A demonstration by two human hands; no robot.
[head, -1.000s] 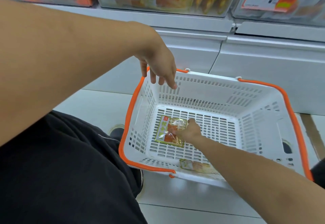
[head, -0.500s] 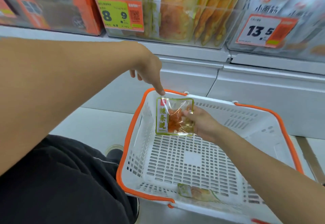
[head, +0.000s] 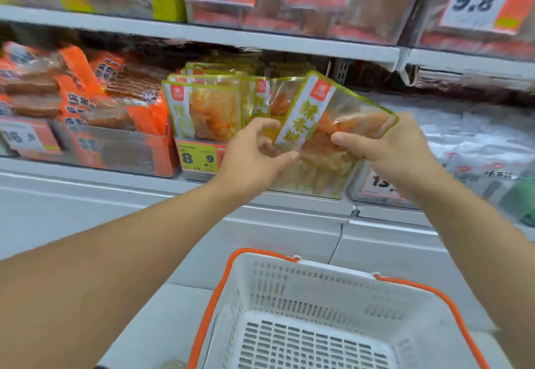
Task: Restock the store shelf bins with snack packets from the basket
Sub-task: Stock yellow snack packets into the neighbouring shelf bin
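Head view: the right hand pinches a green-edged spicy-strip packet, tilted, at 12 o'clock before the matching shelf bin. The left hand, fingers curled, touches its lower corner. Best to straighten it and slide it behind the front row. The white basket sits at 6 o'clock on pale floor; orange packs at 10 o'clock.

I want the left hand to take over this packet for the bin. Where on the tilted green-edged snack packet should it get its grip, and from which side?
Probably the lower left corner of the snack packet, pinched from the left and below. The right hand already holds the lower right part, and the packet tilts up to the right, so its label end points at the left hand, which is close by. Its flat sealed edge suits a thumb-and-finger pinch.
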